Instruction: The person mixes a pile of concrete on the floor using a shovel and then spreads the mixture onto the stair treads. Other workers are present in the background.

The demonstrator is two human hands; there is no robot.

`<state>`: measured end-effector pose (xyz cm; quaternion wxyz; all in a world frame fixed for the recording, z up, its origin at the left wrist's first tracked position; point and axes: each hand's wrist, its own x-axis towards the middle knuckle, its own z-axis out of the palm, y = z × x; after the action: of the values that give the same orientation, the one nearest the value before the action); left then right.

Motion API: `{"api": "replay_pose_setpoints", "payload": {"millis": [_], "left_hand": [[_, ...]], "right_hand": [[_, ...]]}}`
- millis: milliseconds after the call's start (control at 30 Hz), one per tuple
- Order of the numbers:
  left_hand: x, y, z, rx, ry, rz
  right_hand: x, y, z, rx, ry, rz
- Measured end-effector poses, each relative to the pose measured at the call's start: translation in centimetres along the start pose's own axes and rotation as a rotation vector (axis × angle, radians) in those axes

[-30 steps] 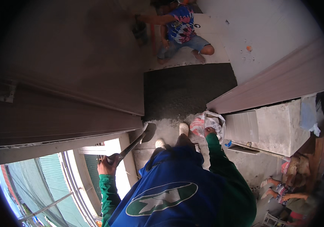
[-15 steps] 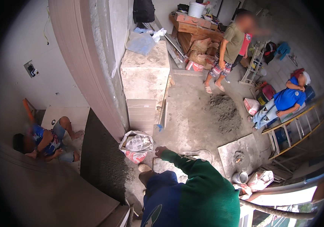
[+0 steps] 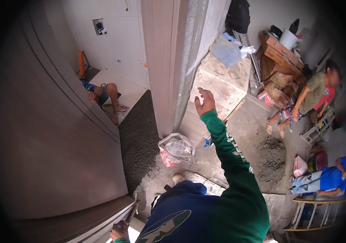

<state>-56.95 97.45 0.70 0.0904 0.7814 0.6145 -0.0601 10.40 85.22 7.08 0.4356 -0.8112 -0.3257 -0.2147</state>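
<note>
My right hand (image 3: 205,102) reaches forward in a green sleeve, fingers apart and holding nothing. It hangs in front of a large dusty block-like stack (image 3: 221,83), beside the brown door frame (image 3: 162,65); I cannot tell whether it touches either. At the lower edge, my left hand (image 3: 119,231) is closed around something dark that I cannot make out, near the brown door panel (image 3: 59,133). An open sack (image 3: 177,148) with pale packaging inside stands on the floor at the foot of the frame.
Dark wet mortar (image 3: 138,141) covers the doorway floor, where a person (image 3: 110,95) sits partly hidden. A mortar heap (image 3: 272,160) lies to the right. Near a ladder (image 3: 314,214), a person in blue (image 3: 334,178) reclines; others stand farther back.
The view has swung left, bringing more of the door panel in. My right hand has risen from beside the sack to the stack, and my left hand has come into sight.
</note>
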Motion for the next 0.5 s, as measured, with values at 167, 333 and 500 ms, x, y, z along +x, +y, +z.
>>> {"api": "replay_pose_setpoints", "payload": {"millis": [167, 333, 500], "left_hand": [[-3.1, 4.7, -2.2, -0.021, 0.110, -0.006], [-6.8, 6.2, -1.2, -0.078, 0.062, -0.070], [-10.4, 6.7, -0.2, -0.170, 0.066, -0.252]], "right_hand": [[17.9, -9.4, 0.2, -0.015, 0.411, -0.435], [24.5, -15.9, 4.3, 0.149, 0.599, -0.530], [24.4, -15.8, 5.8, 0.213, 0.599, -0.476]]}}
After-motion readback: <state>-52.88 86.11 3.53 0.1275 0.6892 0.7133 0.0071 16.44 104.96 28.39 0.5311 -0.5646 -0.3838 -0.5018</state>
